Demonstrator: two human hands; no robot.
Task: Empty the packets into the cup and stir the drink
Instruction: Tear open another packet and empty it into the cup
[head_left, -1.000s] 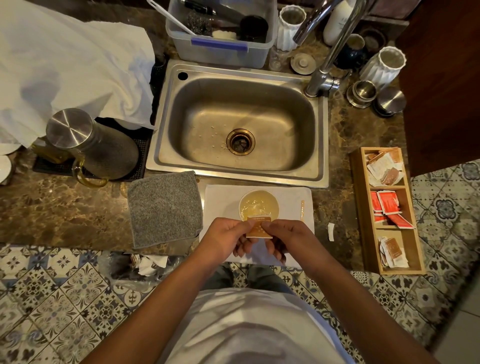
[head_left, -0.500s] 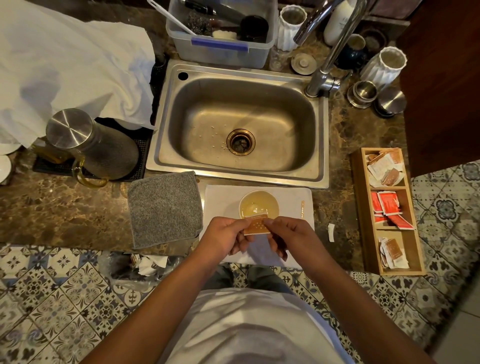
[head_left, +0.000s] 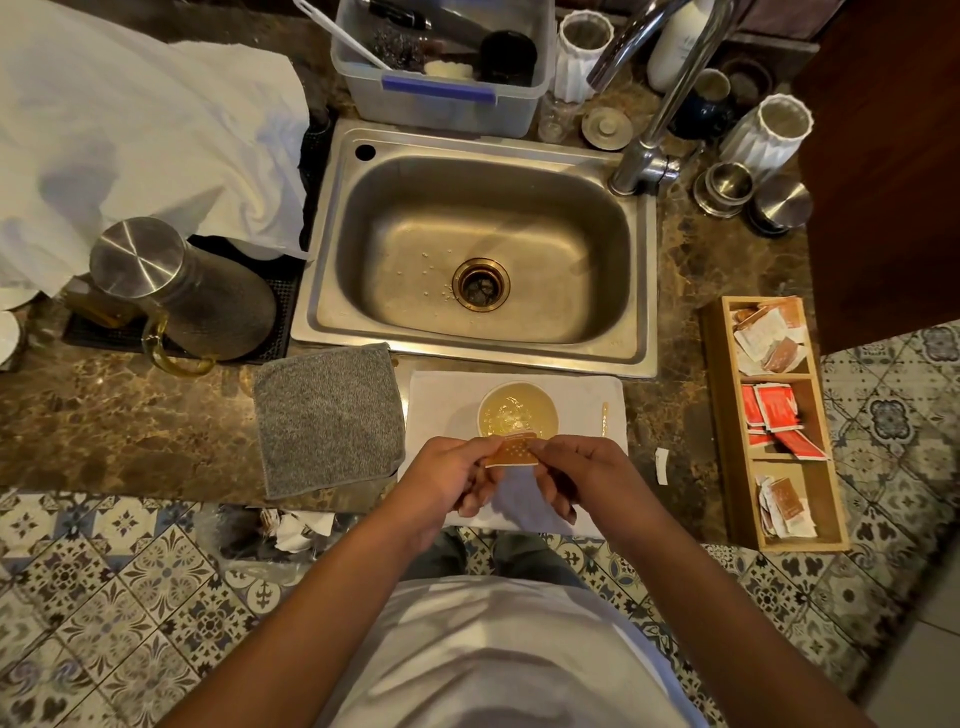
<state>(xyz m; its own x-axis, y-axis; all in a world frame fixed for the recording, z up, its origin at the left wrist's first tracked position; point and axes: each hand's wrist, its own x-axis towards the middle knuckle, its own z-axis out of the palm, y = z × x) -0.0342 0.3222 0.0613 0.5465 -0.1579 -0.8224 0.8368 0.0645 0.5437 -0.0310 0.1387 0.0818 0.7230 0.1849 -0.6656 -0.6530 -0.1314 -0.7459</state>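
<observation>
A white cup (head_left: 518, 413) of pale yellow liquid stands on a white napkin (head_left: 447, 395) in front of the sink. Just at the cup's near rim, my left hand (head_left: 447, 475) and my right hand (head_left: 576, 475) both pinch a small brown packet (head_left: 513, 451), one at each end, holding it flat and level. A thin wooden stirrer (head_left: 605, 418) lies on the napkin to the right of the cup. A small torn white strip (head_left: 661, 465) lies on the counter beyond the napkin.
A wooden box (head_left: 719, 415) at the right holds white, red and brown packets in three compartments. A grey cloth (head_left: 327, 415) lies left of the napkin. A steel sink (head_left: 478, 249) sits behind, a metal jug (head_left: 182, 291) at the left, and jars by the tap.
The packet has turned from upright to lying flat and has risen slightly toward the cup's rim. Both hands stay pinched on it.
</observation>
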